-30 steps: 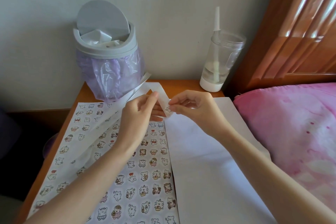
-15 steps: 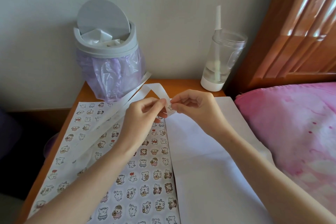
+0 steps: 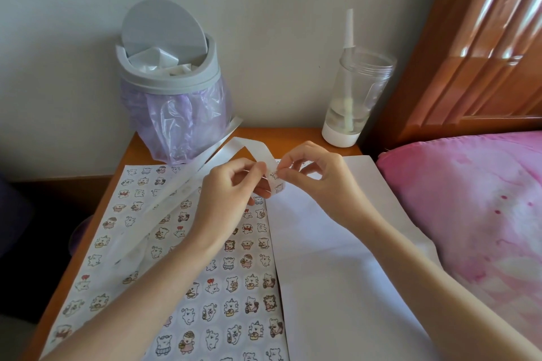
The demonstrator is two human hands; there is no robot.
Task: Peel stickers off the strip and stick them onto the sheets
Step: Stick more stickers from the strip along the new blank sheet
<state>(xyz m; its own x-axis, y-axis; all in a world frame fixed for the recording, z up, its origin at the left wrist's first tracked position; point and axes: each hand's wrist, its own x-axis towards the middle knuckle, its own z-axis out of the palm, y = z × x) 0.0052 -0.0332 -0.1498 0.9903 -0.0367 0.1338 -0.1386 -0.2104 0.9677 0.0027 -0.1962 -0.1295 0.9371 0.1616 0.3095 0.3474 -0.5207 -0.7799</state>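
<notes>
In the head view, both hands met above the far end of an orange wooden counter (image 3: pixel 293 134). The left hand (image 3: pixel 228 193) had its thumb and forefinger closed on a long white backing strip (image 3: pixel 249 145), with the other fingers curled beneath. The right hand (image 3: pixel 319 176) pinched the free end of the strip between thumb and forefinger tip, its other fingers bent and spread above. A small bear sticker (image 3: pixel 275 175) sat on that end, just beside the pinch. Whether the fingertips had the sticker's edge or only the backing could not be told.

From the hands, the white backing strip arched up in a loop. It then ran away to the left, lying slantwise across a white paper sheet covered in rows of small cartoon bear stickers (image 3: pixel 199 327). That sheet lay flat on the left half of the counter. Touching its right edge lay a blank white paper sheet (image 3: pixel 337 272), under the right forearm and reaching off toward the bed.

At the back left stood a small grey plastic bin lined with a lilac bag (image 3: pixel 170 79), its round lid tipped up and crumpled white paper inside. At the back right stood a clear plastic tumbler with a white base and a straw (image 3: pixel 355 97), near the wall. Pink bedding (image 3: pixel 469 199) lay to the right below a reddish wooden headboard (image 3: pixel 484 38).
</notes>
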